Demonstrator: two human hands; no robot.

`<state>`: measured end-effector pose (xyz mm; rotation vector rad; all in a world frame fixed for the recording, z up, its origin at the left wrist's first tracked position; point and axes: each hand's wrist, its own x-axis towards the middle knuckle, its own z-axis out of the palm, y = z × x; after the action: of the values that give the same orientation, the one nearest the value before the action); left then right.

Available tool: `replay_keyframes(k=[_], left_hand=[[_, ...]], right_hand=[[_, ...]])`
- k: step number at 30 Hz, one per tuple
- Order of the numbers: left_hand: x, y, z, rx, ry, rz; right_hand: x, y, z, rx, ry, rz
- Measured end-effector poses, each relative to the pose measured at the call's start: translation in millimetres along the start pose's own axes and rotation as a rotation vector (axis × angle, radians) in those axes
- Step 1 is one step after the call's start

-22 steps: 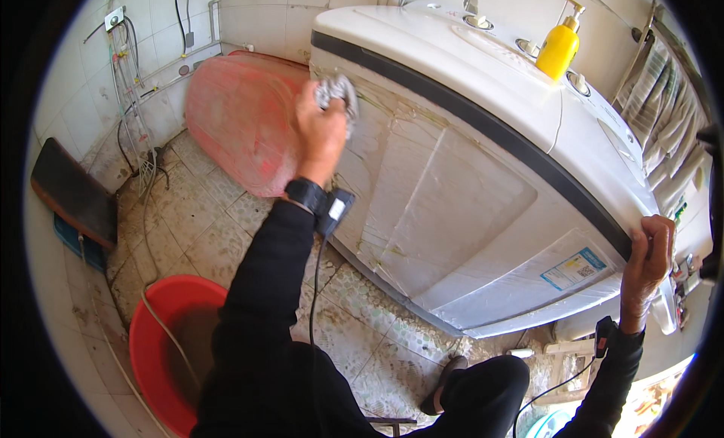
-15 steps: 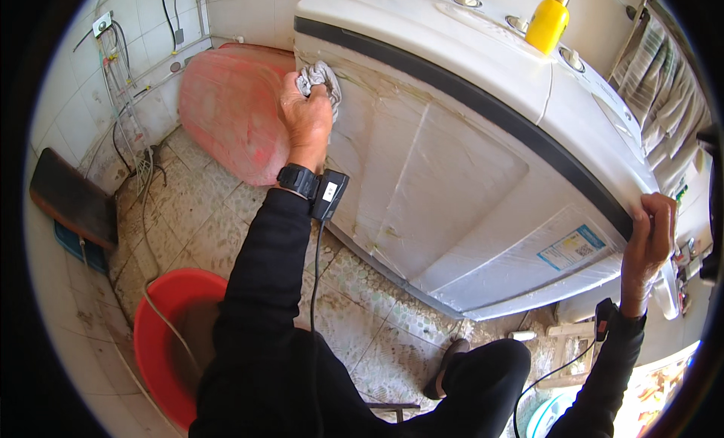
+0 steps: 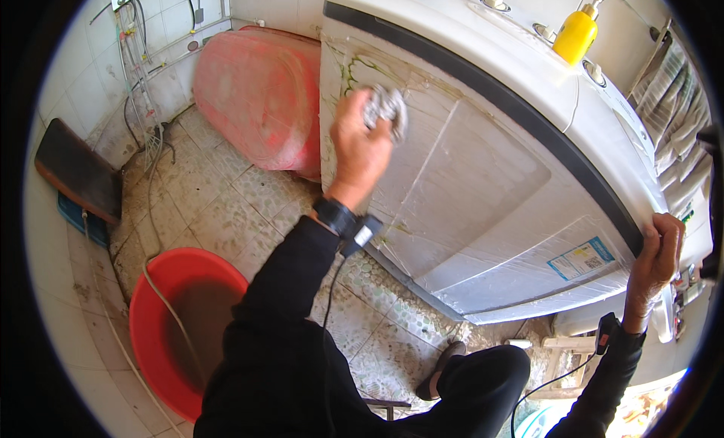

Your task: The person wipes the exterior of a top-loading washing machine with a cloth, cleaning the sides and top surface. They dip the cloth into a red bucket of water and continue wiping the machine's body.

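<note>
Moved lower: left hand (image 3: pixel 360 148) gripping scrubber (image 3: pixel 385 106) on washer (image 3: pixel 483 182) | right hand (image 3: pixel 654 251) gripping corner

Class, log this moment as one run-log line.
left hand: presses scrubber on washer front | right hand: grips washer corner | bucket: on floor

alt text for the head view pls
A person's left hand presses a crumpled silvery scrubbing pad against the front of a white washing machine, while the right hand grips its corner. A red bucket stands on the tiled floor.
</note>
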<state>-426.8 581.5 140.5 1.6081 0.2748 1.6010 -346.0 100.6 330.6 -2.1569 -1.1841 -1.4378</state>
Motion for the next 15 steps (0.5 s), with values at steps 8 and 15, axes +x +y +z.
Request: replay_keyframes(k=[8,15], left_hand=[[73.7,-70.4,-28.2,-0.008,0.226,-0.359],[-10.2,-45.2,-6.2,0.107,0.181,-0.339]], right_hand=[[-0.1,3.7,-0.1,-0.015,-0.002,-0.037],[-1.2,11.1,-0.6,-0.049,0.002,-0.058]])
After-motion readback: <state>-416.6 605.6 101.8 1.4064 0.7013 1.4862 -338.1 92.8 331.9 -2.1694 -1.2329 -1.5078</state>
